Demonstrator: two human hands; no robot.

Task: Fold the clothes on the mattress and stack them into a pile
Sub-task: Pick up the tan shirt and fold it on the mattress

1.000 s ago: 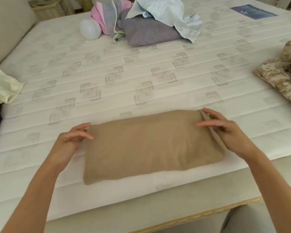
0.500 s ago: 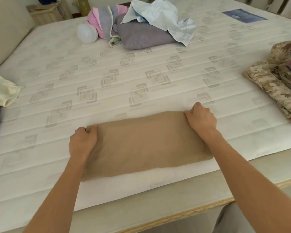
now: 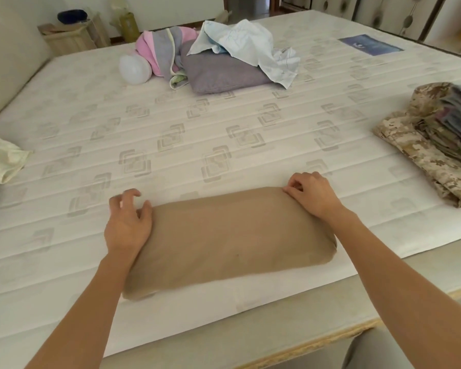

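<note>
Your white quilted mattress (image 3: 224,123) carries: tan folded garment (image 3: 229,241) at near edge; unfolded heap (image 3: 218,59) at far side; camouflage stack (image 3: 431,145) right. Your left hand (image 3: 127,222) hovers loose-fingered beside its far-left corner; right hand (image 3: 313,194) pinches its far-right corner

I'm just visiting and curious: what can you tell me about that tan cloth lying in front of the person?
The tan cloth is a plain, soft-looking garment folded into a smooth, slightly puffy rectangle. It lies flat near the front edge of the white mattress. The left hand rests on its left end, fingers loosely curled; the right hand pinches its far right corner.
</note>
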